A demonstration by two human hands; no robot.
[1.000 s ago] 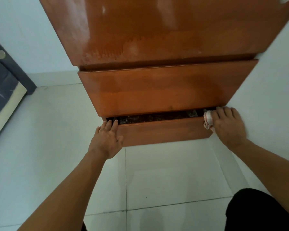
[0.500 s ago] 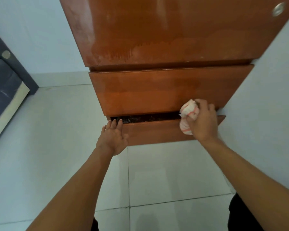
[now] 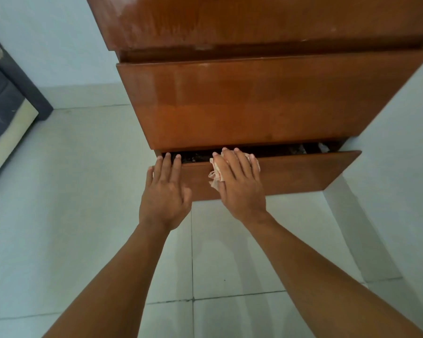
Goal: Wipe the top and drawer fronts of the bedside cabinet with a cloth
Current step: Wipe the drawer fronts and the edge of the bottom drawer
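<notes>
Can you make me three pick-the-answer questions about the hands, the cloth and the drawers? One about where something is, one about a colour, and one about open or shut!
1. Where is the cloth?
A. On the floor
B. Under the right hand, against the bottom drawer front
C. On top of the cabinet

2. What colour is the cabinet?
A. White
B. Blue
C. Reddish-brown

3. How is the bottom drawer?
A. Pulled out a little, with a dark gap above its front
B. Pushed fully shut
C. Taken out and lying on the floor

Answers:
1 B, the cloth peeks out beside the fingers of the right hand pressed to that front.
2 C, the glossy wood is reddish-brown all over.
3 A, its front sticks out past the drawer above, and the left hand rests fingertips at its top edge.
</notes>
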